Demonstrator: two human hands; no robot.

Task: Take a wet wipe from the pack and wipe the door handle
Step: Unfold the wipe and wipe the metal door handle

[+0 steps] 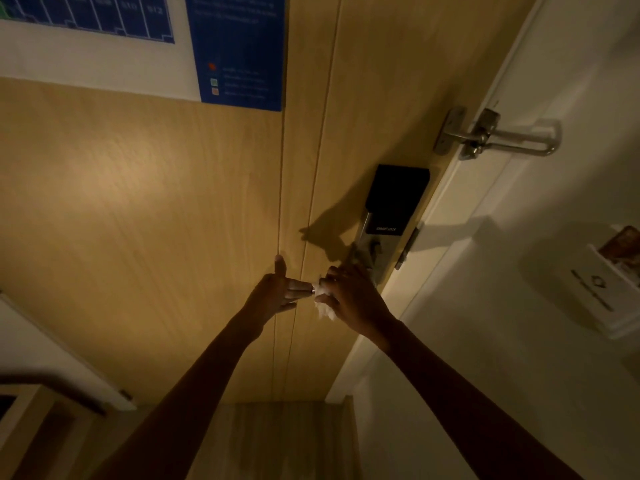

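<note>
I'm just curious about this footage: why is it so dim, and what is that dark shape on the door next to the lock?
Head view: warm, low light with a brighter patch on the door at left; corners fall dark. The dark shape is a shadow beside the smart lock, probably cast by the hands. The wide lens bends the door's grooves, and the poster text is too blurred to read. The right hand holds the white wipe.

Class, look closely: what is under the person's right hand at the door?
A crumpled white wet wipe shows beneath the right hand. The hand covers most of the door handle, leaving only its base visible.
</note>
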